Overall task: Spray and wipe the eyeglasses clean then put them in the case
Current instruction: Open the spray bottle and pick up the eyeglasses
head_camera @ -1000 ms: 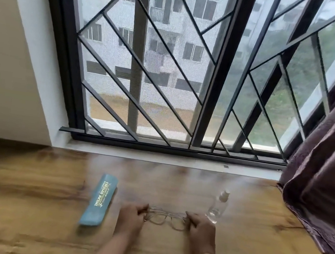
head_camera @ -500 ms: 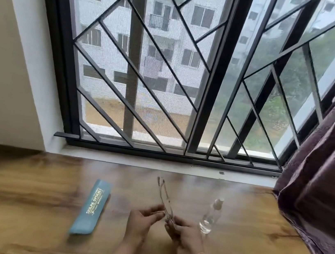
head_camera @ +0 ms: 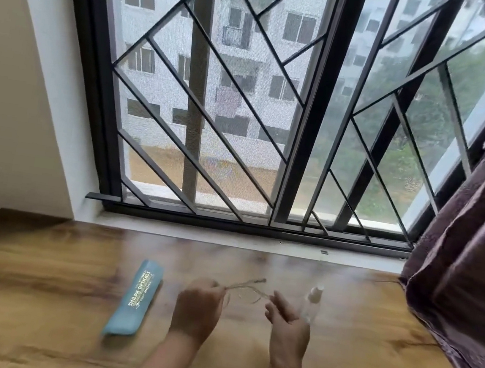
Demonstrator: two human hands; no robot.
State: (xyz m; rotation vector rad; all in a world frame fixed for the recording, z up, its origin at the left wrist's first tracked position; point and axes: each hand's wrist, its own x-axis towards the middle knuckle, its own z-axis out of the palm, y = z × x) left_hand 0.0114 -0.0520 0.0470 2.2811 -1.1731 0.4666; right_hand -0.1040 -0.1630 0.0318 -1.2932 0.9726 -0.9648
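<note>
My left hand [head_camera: 197, 308] pinches the eyeglasses [head_camera: 246, 289] just above the surface [head_camera: 32, 294], ready for spraying, I think; my right hand [head_camera: 290, 324] has fingers loose and apart (all a bit blurred) beside the spray bottle [head_camera: 311, 302]; the case [head_camera: 134, 298] lies left.

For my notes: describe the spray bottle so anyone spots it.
On the wooden table under the barred window, just beyond the right hand, stands the spray bottle. It alone is upright and clear with a white cap, unlike the flat blue case.
</note>
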